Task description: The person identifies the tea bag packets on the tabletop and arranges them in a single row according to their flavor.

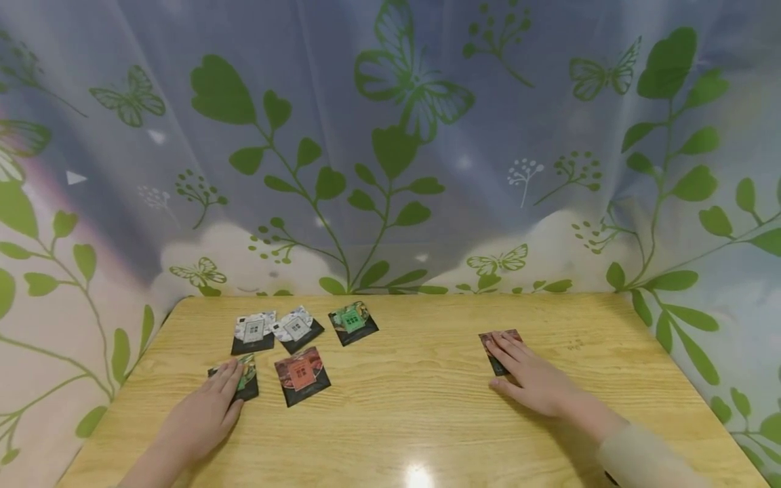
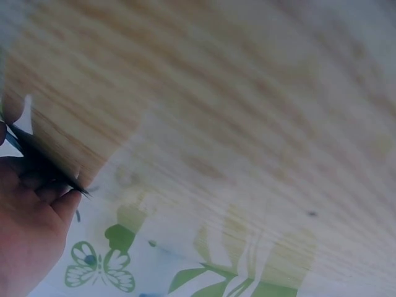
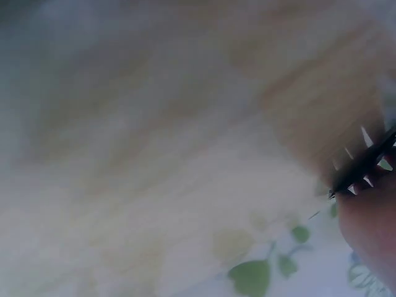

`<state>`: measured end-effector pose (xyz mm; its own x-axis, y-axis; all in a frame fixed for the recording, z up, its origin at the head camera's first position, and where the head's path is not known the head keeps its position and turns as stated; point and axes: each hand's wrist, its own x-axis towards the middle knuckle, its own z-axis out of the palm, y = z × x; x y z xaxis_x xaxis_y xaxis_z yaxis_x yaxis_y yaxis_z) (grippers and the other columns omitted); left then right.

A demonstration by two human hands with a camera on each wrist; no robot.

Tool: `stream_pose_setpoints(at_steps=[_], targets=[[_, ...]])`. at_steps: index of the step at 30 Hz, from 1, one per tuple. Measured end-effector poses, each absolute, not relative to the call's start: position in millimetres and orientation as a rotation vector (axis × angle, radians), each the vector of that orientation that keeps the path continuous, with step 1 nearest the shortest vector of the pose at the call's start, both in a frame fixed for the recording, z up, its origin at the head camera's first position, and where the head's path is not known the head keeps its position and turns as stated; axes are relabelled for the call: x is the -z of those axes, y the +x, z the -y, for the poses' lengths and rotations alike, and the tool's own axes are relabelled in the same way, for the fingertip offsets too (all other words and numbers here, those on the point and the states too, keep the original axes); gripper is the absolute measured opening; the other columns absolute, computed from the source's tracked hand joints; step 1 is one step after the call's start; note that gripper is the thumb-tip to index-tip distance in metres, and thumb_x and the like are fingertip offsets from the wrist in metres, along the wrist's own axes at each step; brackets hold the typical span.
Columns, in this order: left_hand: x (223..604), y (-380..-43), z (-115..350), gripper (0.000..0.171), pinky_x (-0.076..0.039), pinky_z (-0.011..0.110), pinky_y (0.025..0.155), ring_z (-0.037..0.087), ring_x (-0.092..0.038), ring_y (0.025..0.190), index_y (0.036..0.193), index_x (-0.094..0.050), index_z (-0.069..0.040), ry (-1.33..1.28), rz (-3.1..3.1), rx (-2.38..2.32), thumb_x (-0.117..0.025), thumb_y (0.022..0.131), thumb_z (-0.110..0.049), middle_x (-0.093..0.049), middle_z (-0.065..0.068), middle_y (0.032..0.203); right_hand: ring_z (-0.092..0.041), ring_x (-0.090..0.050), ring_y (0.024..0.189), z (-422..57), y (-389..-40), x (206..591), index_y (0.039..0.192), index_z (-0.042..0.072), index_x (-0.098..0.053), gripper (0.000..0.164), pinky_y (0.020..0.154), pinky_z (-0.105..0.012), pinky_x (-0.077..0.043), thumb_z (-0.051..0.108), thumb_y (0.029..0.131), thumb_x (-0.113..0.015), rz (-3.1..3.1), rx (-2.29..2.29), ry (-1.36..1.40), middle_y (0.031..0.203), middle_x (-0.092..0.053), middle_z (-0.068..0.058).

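Two packets [image 1: 249,388], contents unseen — left grip [image 1: 206,407], right grip [image 1: 532,377] each atop one, straight-fingered.

Near the surface's [image 1: 415,366] left edge, the left hand [image 1: 207,410] rests on a green packet [image 1: 250,381]; the right hand [image 1: 537,379] rests on a dark red packet [image 1: 495,366], nearer the right edge. Towards the far left corner lie two white packets [image 1: 253,331], beside another green packet [image 1: 353,322], with a red packet [image 1: 302,376] farther from the far edge.

On a table [image 1: 415,407] lie three packets [image 1: 297,329] far left, two nearer (one under the left hand [image 1: 206,410]), and one right, under the right hand [image 1: 531,378].
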<state>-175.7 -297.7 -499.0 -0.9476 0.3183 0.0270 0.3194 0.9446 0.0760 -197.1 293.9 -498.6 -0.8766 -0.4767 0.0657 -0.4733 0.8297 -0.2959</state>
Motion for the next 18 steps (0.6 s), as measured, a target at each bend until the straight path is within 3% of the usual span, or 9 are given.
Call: stream_pose_setpoints(at_steps=[5,18], targets=[[499,-176,297,0.063,-0.045,0.065,0.120,0.053,-0.047,0.147,0.154,-0.046,0.011,-0.500,3.100,0.121,-0.061,0.106,-0.026,-0.045,0.035,0.160,-0.054,-0.029,0.156,-317,-192,494,0.164,0.001,-0.037,0.075,0.122,-0.072,-0.036,0.047,0.108,-0.058,-2.988,0.499,-0.647,0.171,-0.031,-0.028],[502,-177,298,0.063,-0.044,0.065,0.120,0.053,-0.046,0.147,0.153,-0.046,0.013,-0.499,3.092,0.125,-0.062,0.106,-0.025,-0.043,0.035,0.161,-0.057,-0.032,0.153,-373,-183,497,0.163,-0.001,-0.038,0.076,0.116,-0.075,-0.038,0.042,0.106,-0.065,-3.054,0.501,-0.564,0.168,-0.032,-0.033]])
